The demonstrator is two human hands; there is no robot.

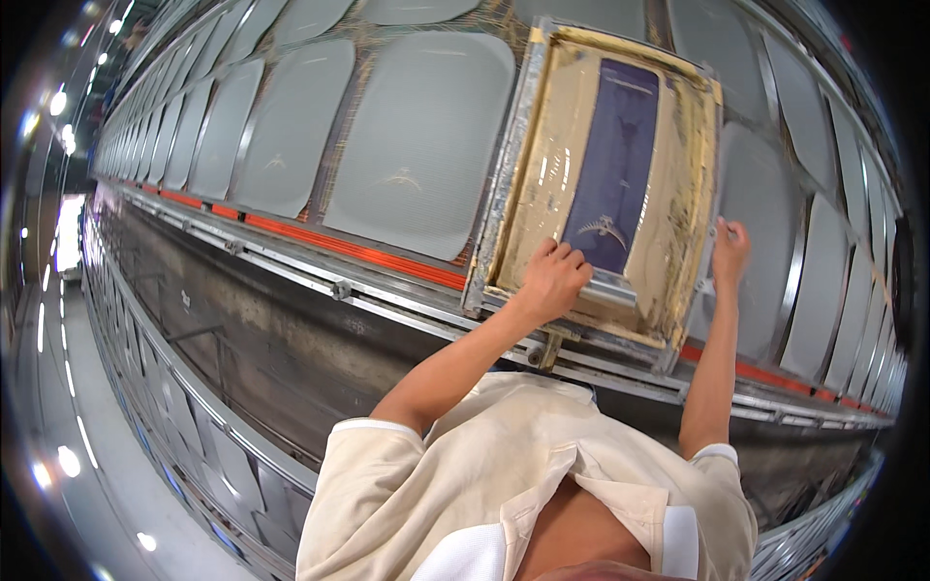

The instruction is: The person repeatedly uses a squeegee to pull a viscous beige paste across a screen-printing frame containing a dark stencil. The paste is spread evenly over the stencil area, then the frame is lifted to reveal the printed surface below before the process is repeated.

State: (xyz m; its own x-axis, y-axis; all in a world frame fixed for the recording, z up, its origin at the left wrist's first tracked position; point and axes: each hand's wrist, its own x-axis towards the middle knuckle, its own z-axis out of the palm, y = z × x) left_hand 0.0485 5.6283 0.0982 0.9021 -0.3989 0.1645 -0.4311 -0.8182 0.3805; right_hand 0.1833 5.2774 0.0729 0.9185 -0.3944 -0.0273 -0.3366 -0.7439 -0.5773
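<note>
A screen-printing frame (511, 145) with a metal border and yellowed tape lies over the long table in front of me. In its middle is a dark purple mesh window (612, 145) with a pale crest-like motif at its near end, and beige coating surrounds it. My left hand (555, 279) is closed around the left end of a squeegee (614, 289), which lies across the near part of the screen. At the frame's right edge, my right hand (731, 250) has its fingers curled in, gripping the side; the exact contact is partly hidden.
Rows of grey fabric panels (421, 136) with rounded corners stretch left and right, some bearing a small pale print. A metal rail (334, 289) with an orange-red strip (358, 257) runs along the table's near edge. Behind me, another rack of panels (232, 465) borders a pale aisle floor (126, 474).
</note>
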